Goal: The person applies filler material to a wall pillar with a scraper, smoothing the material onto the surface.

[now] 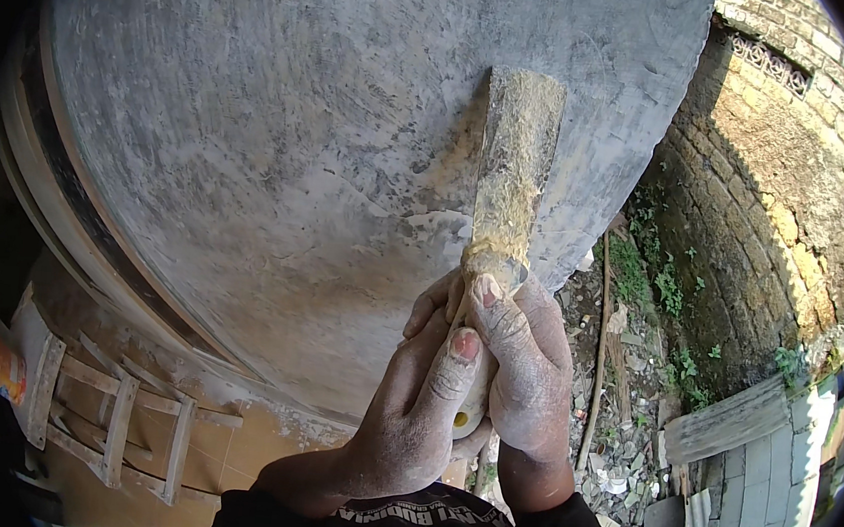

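Observation:
Both my hands are wrapped around the handle of a long flat tool (517,161), held in front of my chest. Its flat part widens toward the far end and is crusted with yellowish, fibrous-looking residue; I cannot tell its exact kind. My left hand (419,409) grips from the left, thumb laid along the handle. From the right, my right hand (530,368) closes on it, thumb near the neck. Pale dust coats both hands. Beyond them spreads a grey plastered wall (286,101), patchy and smeared. The tool's far end lies over it; whether they touch, I cannot tell.
A framed opening (114,227) borders the wall at left. Below it are a wooden ladder-like frame (118,408) and an orange-labelled container (4,368) on a tiled floor. At right, rubble (615,471), a long stick (599,349) and plants lie beside a weathered brick wall (749,202).

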`<action>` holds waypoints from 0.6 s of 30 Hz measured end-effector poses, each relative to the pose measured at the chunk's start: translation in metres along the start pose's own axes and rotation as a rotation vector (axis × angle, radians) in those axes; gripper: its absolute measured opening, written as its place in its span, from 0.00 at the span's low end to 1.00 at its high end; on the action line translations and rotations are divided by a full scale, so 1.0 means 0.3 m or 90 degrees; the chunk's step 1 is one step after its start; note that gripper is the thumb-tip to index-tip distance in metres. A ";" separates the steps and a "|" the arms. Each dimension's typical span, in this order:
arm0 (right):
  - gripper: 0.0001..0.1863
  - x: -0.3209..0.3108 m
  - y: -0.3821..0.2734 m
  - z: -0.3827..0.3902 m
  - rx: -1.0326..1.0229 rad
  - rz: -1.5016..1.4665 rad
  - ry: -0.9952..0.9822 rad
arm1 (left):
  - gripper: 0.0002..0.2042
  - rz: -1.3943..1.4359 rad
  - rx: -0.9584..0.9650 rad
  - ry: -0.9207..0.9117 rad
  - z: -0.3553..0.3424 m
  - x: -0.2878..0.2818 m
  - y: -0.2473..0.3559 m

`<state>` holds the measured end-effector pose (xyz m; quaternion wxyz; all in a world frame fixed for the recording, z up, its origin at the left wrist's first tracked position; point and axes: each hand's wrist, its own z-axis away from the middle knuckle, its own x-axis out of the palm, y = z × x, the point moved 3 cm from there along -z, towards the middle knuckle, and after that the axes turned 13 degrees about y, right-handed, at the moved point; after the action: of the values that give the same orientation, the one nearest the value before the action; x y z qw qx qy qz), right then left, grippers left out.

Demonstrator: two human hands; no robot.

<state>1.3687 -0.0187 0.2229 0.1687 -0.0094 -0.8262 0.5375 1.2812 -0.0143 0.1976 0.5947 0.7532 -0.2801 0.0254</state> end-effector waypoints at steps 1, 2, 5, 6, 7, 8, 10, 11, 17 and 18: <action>0.14 -0.009 0.010 -0.007 -0.018 0.022 0.015 | 0.26 0.004 -0.010 -0.008 -0.006 0.002 0.003; 0.14 -0.011 0.013 -0.010 -0.021 0.021 0.017 | 0.26 0.003 -0.008 -0.011 -0.007 -0.002 0.004; 0.14 -0.026 0.054 0.016 0.030 0.019 -0.019 | 0.25 0.143 -0.088 -0.057 0.008 -0.021 -0.052; 0.14 -0.032 0.072 0.039 0.025 0.018 -0.019 | 0.25 0.141 -0.085 -0.061 0.024 -0.044 -0.087; 0.14 -0.042 0.095 0.061 0.053 0.041 -0.006 | 0.25 0.075 -0.062 -0.057 0.041 -0.070 -0.128; 0.14 -0.047 0.126 0.085 0.083 0.063 0.002 | 0.25 0.008 -0.040 -0.047 0.062 -0.099 -0.159; 0.14 -0.073 0.171 0.111 0.187 0.025 0.016 | 0.28 0.074 -0.087 -0.069 0.081 -0.106 -0.190; 0.14 -0.074 0.167 0.116 0.181 -0.004 -0.014 | 0.29 0.085 -0.098 -0.089 0.091 -0.101 -0.192; 0.13 -0.052 0.128 0.087 0.095 -0.049 -0.028 | 0.27 0.095 -0.008 -0.087 0.069 -0.061 -0.172; 0.13 -0.048 0.127 0.090 0.094 -0.048 -0.027 | 0.27 0.095 -0.008 -0.087 0.071 -0.051 -0.175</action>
<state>1.3680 -0.0294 0.1751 0.1716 0.0459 -0.7873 0.5904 1.2860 -0.0205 0.1395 0.5755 0.7261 -0.3758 0.0164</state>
